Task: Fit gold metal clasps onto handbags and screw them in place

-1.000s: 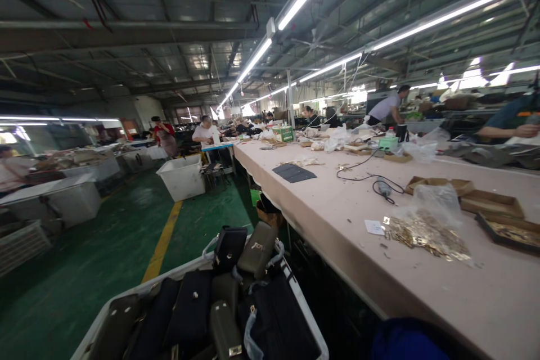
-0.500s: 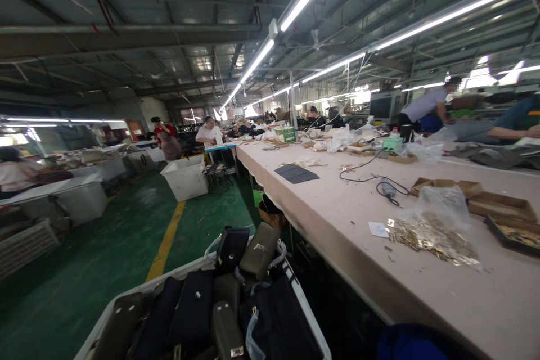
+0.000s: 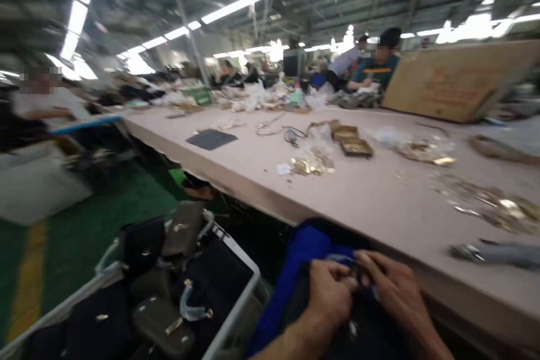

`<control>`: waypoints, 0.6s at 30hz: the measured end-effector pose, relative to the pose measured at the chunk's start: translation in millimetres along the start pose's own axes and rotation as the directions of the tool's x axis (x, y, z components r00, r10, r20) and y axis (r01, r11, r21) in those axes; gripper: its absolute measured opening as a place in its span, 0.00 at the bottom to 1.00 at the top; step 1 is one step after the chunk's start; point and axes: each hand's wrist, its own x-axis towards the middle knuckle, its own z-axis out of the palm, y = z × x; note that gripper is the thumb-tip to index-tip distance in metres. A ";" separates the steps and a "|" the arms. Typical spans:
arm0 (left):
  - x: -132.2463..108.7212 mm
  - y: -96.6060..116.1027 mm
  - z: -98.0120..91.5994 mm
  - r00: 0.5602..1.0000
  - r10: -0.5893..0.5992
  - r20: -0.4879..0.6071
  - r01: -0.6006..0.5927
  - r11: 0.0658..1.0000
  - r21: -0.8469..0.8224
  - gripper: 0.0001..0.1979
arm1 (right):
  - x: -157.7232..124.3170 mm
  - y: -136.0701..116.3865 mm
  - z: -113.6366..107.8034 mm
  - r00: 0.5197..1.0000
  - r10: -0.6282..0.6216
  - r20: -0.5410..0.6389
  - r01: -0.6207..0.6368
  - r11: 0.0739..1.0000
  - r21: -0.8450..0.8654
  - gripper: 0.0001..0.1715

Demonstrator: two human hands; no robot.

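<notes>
My left hand [image 3: 329, 298] and my right hand [image 3: 392, 292] meet at the bottom of the view, just below the table's near edge. Both have curled fingers pinching a small dark item [image 3: 358, 277] between them; blur hides what it is. Under the hands lies dark material [image 3: 367, 334] with a small metal glint, and blue cloth [image 3: 301, 259] lies beside it. A white bin [image 3: 238, 306] of black and olive bags stands just left of my hands.
The long beige table [image 3: 371, 197] carries piles of gold fittings [image 3: 312, 166], small cardboard trays [image 3: 356, 147], a dark flat piece [image 3: 211, 139] and a grey tool [image 3: 493, 253]. A large cardboard sheet [image 3: 455, 81] leans at the back right. Other people work across the table and at the left.
The view has swung right and down. My two hands, the dark item and more of the blue cloth have come into view. The bin of bags now sits further left.
</notes>
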 end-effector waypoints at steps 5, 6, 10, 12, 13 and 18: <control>15.1 -28.3 7.9 0.995 0.001 0.096 0.002 0.999 -0.036 0.04 | -4.5 19.1 -5.1 0.983 0.136 0.126 -0.155 0.976 0.154 0.28; 17.5 -30.0 5.7 0.993 0.006 0.114 -0.002 0.999 -0.039 0.04 | -3.7 20.1 -2.9 0.981 0.144 0.127 -0.163 0.973 0.163 0.26; 17.6 -28.8 0.5 0.981 0.049 0.186 -0.040 0.998 -0.049 0.08 | -0.9 24.1 0.5 0.980 0.165 0.112 -0.185 0.963 0.195 0.22; 16.0 -26.0 0.6 0.975 0.051 0.216 -0.040 0.998 -0.054 0.10 | 0.6 28.0 -0.4 0.974 0.189 0.126 -0.214 0.950 0.227 0.23; 15.5 -24.5 0.9 0.973 0.041 0.226 -0.030 0.998 -0.051 0.12 | 1.3 30.1 -0.7 0.970 0.201 0.135 -0.229 0.943 0.240 0.23; 16.6 -19.9 3.1 0.980 0.005 0.200 -0.002 1.000 -0.016 0.12 | 3.3 36.0 1.9 0.967 0.212 0.141 -0.243 0.934 0.263 0.22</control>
